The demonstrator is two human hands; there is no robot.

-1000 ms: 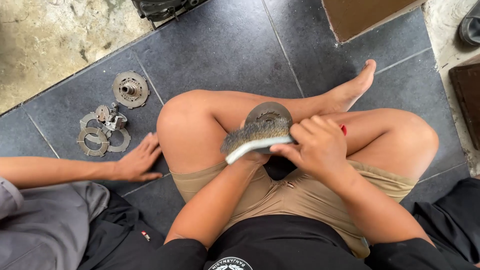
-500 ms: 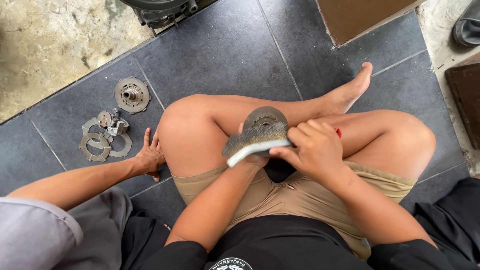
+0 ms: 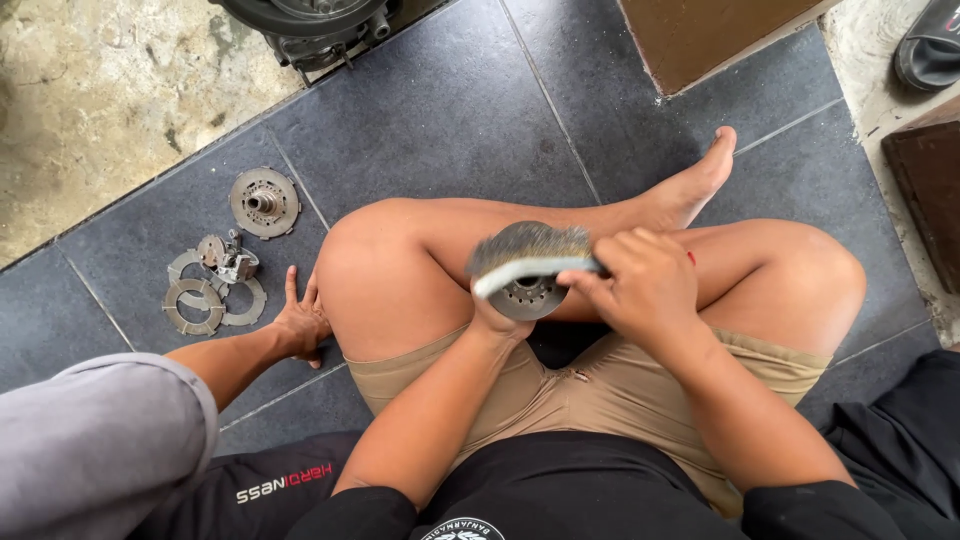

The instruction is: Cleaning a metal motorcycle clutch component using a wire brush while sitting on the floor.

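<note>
Brush gripped in right hand fingers; left hand fingers clasp round metal part.

dark grey tiled floor fills most of the shot, bare concrete up at ten o'clock. on the tiles at nine o'clock, a round toothed metal hub, and just below it a cluster of flat metal rings with a small metal part on top. a co-worker's hand rests flat on the floor right beside them, grey sleeve at seven o'clock. machine part at twelve, brown board at one, dark sandal at two.
</note>
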